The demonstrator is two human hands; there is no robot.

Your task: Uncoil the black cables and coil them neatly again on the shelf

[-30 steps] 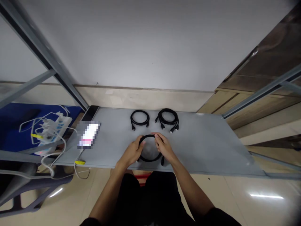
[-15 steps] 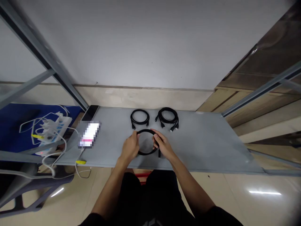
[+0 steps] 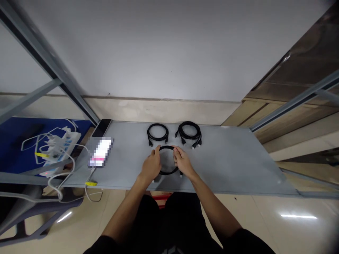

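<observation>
I see a long grey metal desk (image 3: 225, 162) set against a pale plaster wall (image 3: 164, 53), with grey steel frame bars (image 3: 53, 70) slanting up on the left and glossy beige floor tiles (image 3: 278, 225) below. At the desk's far edge lie two coiled black cables, a smaller coil (image 3: 158, 133) and just to its right a thicker bundled coil (image 3: 189, 133). Toward the left end lies a phone with a blurred-out screen (image 3: 100, 152), and off the desk's left end sits a white power strip with tangled white leads (image 3: 57, 146) over a blue surface.

Nearer to me, a third black cable loop (image 3: 167, 160) rests on the desk between my hands. My left hand (image 3: 151, 164) has its grip curled onto the loop's left side; my right hand (image 3: 182, 162) pinches the right side, fingers closed on the cable. The loop sits just in front of the two far coils, apart from them.
</observation>
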